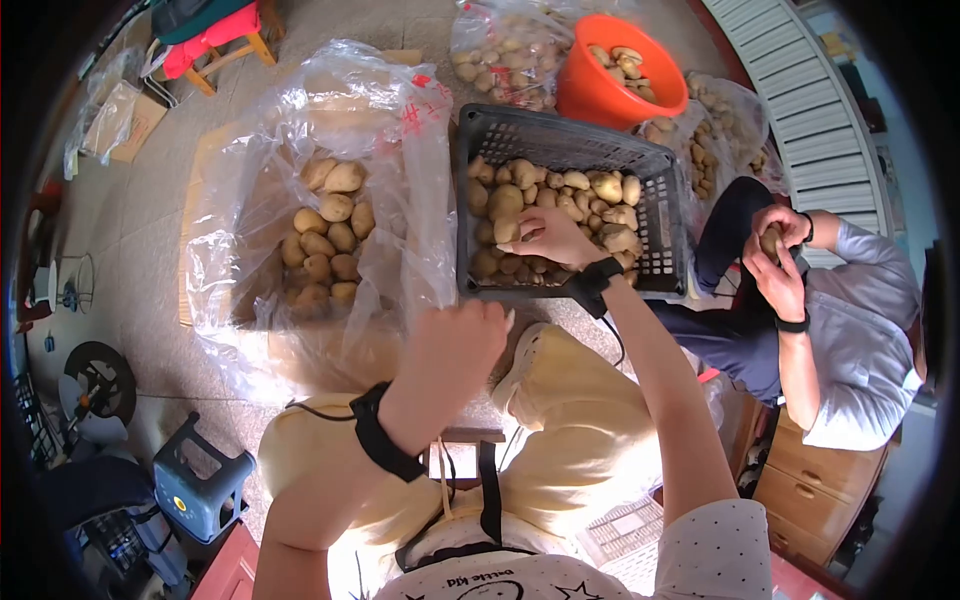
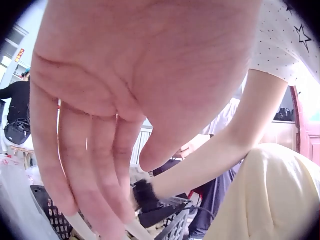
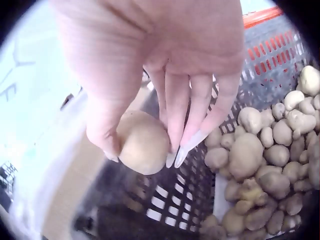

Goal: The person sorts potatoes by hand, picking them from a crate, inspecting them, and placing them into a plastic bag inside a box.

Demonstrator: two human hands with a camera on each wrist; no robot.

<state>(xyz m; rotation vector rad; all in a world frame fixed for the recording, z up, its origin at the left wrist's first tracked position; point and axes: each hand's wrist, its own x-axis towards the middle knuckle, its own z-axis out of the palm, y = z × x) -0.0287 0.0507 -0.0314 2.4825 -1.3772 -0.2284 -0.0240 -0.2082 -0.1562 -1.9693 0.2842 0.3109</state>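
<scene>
My right hand (image 1: 550,238) pinches a potato (image 3: 144,143) between thumb and fingertips, over the left side of a black plastic crate (image 1: 560,128). Many loose potatoes (image 3: 246,155) of mixed sizes lie in that crate. My left hand (image 1: 452,350) hangs nearer my lap, holding nothing, its fingers relaxed and slightly bent in the left wrist view. To the left of the crate stands a cardboard box (image 1: 190,240) lined with a clear plastic bag (image 1: 270,130). Several potatoes (image 1: 340,236) sit inside the liner.
Behind the crate are an orange bucket (image 1: 590,90) holding potatoes and clear bags of potatoes (image 1: 510,75). A seated person (image 1: 850,310) at the right holds a potato in both hands. A blue stool (image 1: 205,475) stands at the lower left.
</scene>
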